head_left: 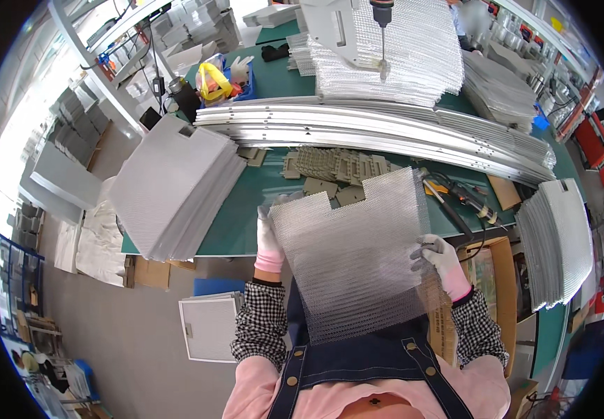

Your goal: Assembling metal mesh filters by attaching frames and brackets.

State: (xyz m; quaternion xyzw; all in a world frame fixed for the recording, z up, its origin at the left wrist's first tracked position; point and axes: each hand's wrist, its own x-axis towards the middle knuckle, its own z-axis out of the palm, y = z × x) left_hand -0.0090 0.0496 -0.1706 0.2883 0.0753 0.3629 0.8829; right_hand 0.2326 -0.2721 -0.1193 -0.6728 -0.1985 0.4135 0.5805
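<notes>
**A:** You hold the mesh sheet (354,258) up over your lap, just off the near edge of the green table (260,188). Your left hand (269,241) is clamped on its left edge, your right hand (440,257) pinched on the right edge.

**B:** What could slip?

**A:** The sheet looks thin and springy. If you grip unevenly, it may bow or swing into the hand tool (466,199) just beyond it, or its cut edges may snag your gloves.

**B:** Anything you can't make out?

**A:** The sheet's lower edge blurs into your apron, and your left fingers are hidden behind it.
</notes>
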